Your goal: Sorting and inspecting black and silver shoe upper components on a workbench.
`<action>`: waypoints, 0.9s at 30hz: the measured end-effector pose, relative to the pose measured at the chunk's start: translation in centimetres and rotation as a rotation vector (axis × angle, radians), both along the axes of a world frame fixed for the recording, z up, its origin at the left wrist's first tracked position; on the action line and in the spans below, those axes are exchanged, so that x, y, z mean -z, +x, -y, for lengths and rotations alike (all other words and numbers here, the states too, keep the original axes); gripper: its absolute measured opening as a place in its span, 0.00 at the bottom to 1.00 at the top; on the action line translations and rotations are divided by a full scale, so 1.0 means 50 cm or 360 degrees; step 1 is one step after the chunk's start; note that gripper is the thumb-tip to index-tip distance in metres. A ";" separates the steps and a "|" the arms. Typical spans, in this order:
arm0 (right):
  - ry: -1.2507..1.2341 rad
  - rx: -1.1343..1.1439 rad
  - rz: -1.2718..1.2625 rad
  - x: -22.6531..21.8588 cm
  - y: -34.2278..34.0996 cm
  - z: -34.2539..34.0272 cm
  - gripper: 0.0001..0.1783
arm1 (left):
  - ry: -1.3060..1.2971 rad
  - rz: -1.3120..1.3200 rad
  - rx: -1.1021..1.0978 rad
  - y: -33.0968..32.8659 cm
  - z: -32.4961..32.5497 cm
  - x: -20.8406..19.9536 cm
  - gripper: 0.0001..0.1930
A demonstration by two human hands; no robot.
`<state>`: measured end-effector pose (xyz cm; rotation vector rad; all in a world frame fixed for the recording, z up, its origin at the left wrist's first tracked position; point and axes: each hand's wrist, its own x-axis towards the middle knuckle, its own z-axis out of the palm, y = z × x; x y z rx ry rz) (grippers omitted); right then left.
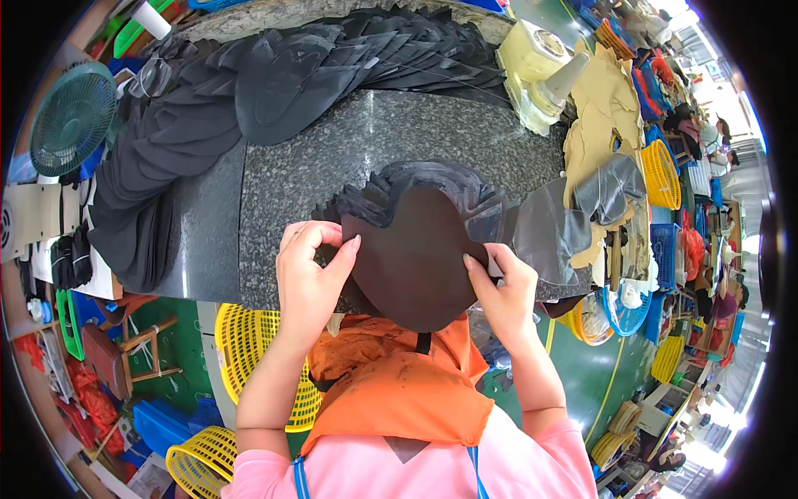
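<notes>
While I'm sitting way off at the far end of this head feed, here's how things stand. I've got the left hand (309, 268) with thumb and forefinger on the left edge of a dark brown rounded panel (418, 262), and the right hand (509, 287) pinching the opposite edge, thumb on the near face. So yeah, both sets of fingers are grasping the panel, neither has let go. What the fingertips behind it are doing I can't tell, the panel itself blocks them.

The panel sits right between the two sets of fingers, broad face toward me, its lower end overlapping the orange apron (407, 399) from this angle. Can't say if it actually touches the cloth. Just past the fingers there's a fanned bunch of black pieces (428, 173) on the speckled surface (312, 170), and well beyond them a long overlapping row of dark pieces (357, 54). Out to the right of the right-hand fingers lies a see-through sheet (542, 226).

As for the step, I'd call it handling one panel by its edges, maybe squaring it up or checking it over; a single moment doesn't settle which. I reckon the next move calls for a light, even pinch on both sides so the thin stuff doesn't buckle, without snagging the fan just behind.
</notes>
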<state>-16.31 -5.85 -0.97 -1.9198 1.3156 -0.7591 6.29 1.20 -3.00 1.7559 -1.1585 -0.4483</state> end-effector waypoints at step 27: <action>0.0583 0.0241 0.0041 -0.002 -0.022 0.112 0.09 | -0.0127 0.0963 0.1289 -0.107 0.021 0.001 0.38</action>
